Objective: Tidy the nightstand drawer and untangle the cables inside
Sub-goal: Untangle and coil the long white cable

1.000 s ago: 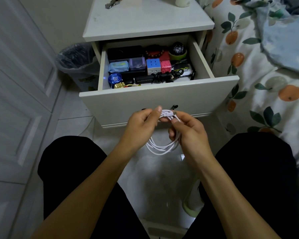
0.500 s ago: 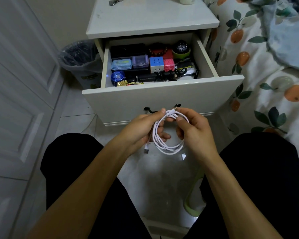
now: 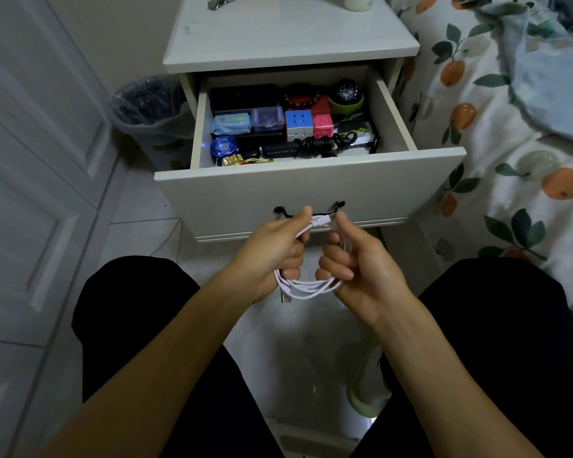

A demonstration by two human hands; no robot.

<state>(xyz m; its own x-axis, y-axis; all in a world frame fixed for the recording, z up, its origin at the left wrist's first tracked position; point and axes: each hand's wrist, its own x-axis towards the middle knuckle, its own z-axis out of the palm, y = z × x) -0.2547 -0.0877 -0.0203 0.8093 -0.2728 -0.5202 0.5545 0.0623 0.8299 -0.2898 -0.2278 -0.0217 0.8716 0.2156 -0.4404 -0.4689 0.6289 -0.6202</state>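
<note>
Trash bin far left, beside nightstand. Drawer open, full of small boxes; black cable tangled near its front. Left hand grip clamped on coiled white cable, held before drawer front. Right hand grip curled through coil; plug end probably pinched between both thumbs.

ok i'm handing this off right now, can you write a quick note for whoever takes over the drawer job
Left hand and right hand both grip the white cable, coiled into loops between them in front of the open drawer.
Done: this cable is out of the drawer and mostly looped.
Left: finish the coil and put it back; the black cable at the drawer's front still looks tangled among the small boxes and cubes.
</note>
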